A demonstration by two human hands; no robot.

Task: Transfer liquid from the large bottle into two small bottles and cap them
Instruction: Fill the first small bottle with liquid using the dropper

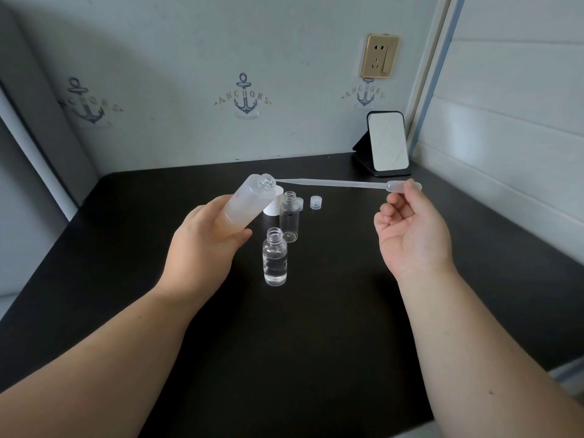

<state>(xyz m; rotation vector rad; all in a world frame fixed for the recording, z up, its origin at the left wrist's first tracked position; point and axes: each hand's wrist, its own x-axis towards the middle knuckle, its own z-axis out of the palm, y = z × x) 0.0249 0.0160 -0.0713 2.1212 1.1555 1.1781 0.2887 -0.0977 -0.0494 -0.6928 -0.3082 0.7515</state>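
Left hand: the left hand [207, 240] was wrapped around the lower body of the large bottle [249, 203], fingers and thumb curled on it, holding it above the table and tilted so the open neck pointed up and to the right.
Right hand: the right hand [410, 229] pinched the bulb of the dropper [347, 184] between thumb and forefinger, the other fingers loosely curled, palm facing the camera.
Dropper: it lay nearly level in the air, its thin tip right at the mouth of the large bottle; whether the tip was inside could not be told.
Near small bottle: the near small bottle [275, 257] stood upright and uncapped on the table, just below the left thumb, mostly filled with clear liquid.
Far small bottle: the far small bottle [289, 216] stood upright and uncapped behind it, looking empty.
Caps: a white cap [273, 206] stood partly hidden behind the large bottle; a small clear cap [316, 202] sat right of the far small bottle, another [300, 203] peeking out from behind it.
Edges: the table [316, 343] met the wall at the back; a mirror [388, 143] stood in the back right corner.
Open room: bare dark tabletop lay between the forearms and the near edge, and to the right of the bottles.
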